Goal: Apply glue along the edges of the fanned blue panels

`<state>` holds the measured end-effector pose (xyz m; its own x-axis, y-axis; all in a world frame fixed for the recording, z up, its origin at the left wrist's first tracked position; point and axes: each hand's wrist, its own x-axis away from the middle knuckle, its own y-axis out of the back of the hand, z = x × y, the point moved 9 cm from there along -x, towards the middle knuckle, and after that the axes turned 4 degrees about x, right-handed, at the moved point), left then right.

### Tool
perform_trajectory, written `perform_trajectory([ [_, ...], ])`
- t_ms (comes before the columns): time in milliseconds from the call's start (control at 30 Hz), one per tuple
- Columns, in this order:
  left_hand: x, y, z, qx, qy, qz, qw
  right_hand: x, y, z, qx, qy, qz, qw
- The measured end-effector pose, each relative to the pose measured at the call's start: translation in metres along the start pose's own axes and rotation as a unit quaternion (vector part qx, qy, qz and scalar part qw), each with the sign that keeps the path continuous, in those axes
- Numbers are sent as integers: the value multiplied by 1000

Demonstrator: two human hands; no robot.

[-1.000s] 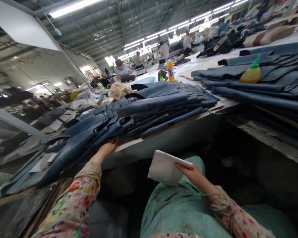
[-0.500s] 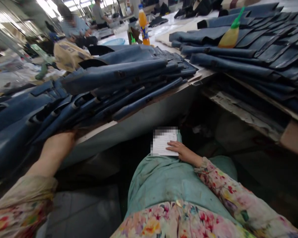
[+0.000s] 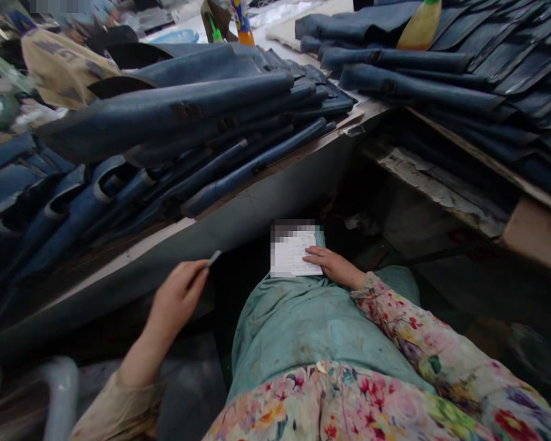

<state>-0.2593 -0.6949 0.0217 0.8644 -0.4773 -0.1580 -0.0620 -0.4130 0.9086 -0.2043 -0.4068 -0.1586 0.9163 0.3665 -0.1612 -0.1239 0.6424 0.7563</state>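
Head view: you're sat at the bench with a teal apron (image 3: 303,318) over your lap.
Left hand (image 3: 177,300): fingers pinched shut on a thin grey tool (image 3: 212,260), its tip poking up, just below the table edge (image 3: 257,208).
Right hand (image 3: 333,266): fingers flat and loose on the paper slip (image 3: 294,254), gripping nothing.
Paper slip: on your lap, on top of the apron.
Bench: stacked dark blue leather pieces (image 3: 165,116) sit above your left hand, with a yellow bottle (image 3: 420,24) further back.

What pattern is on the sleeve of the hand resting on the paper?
Multicoloured floral print on the right fabric sleeve; head view shows it best.
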Motion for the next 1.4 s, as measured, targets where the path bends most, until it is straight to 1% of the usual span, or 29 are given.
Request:
perform_trajectory([
  [67,-7,-65,-4,136,44,76,987,-2,3,-4,-44,-18,14,999],
  [100,-12,-94,-6,194,72,99,973,-3,4,-5,-72,-30,23,997],
  [133,-17,-120,-10,242,92,120,958,-4,6,-6,-103,-44,32,993],
  [167,-22,-141,-17,276,101,134,946,-5,7,-7,-133,-60,39,988],
  [233,-35,-172,-38,310,90,159,933,-5,7,-7,-188,-102,49,976],
  [267,-41,-182,-50,319,77,172,929,-5,6,-7,-209,-128,50,968],
  [333,-49,-197,-74,336,52,199,919,-5,2,-8,-241,-180,40,953],
  [400,-55,-206,-94,353,33,222,908,-5,-4,-8,-278,-218,23,935],
  [467,-58,-211,-107,363,24,231,903,-5,-12,-10,-324,-253,-3,912],
  [533,-62,-212,-107,368,30,229,901,-4,-17,-15,-372,-287,-32,882],
  [567,-64,-210,-102,369,40,219,902,-3,-18,-17,-397,-298,-49,867],
  [633,-70,-202,-79,369,75,176,910,-2,-15,-21,-452,-300,-84,836],
  [700,-74,-192,-45,369,134,111,913,-1,-12,-24,-506,-296,-111,803],
  [767,-70,-190,-10,380,210,64,898,0,-11,-28,-537,-306,-125,776],
  [800,-65,-195,3,396,246,61,882,0,-11,-29,-542,-313,-127,769],
  [833,-59,-203,11,418,278,70,862,0,-12,-30,-543,-320,-128,766],
  [867,-53,-213,14,444,301,87,839,0,-13,-32,-541,-324,-129,765],
  [933,-42,-234,9,500,320,123,796,1,-13,-38,-537,-337,-138,761],
  [967,-38,-241,4,522,320,133,779,2,-11,-42,-535,-345,-146,757],
  [1033,-35,-250,-4,554,316,133,759,6,-1,-54,-526,-362,-176,749],
  [1133,-34,-253,-12,580,309,131,742,14,24,-70,-499,-378,-212,750],
  [1233,-34,-251,-15,591,304,132,735,14,38,-74,-465,-395,-196,768],
  [1300,-34,-249,-16,592,302,130,736,11,37,-72,-440,-408,-168,782],
  [1400,-33,-249,-17,596,300,132,733,4,25,-70,-410,-426,-128,796],
])
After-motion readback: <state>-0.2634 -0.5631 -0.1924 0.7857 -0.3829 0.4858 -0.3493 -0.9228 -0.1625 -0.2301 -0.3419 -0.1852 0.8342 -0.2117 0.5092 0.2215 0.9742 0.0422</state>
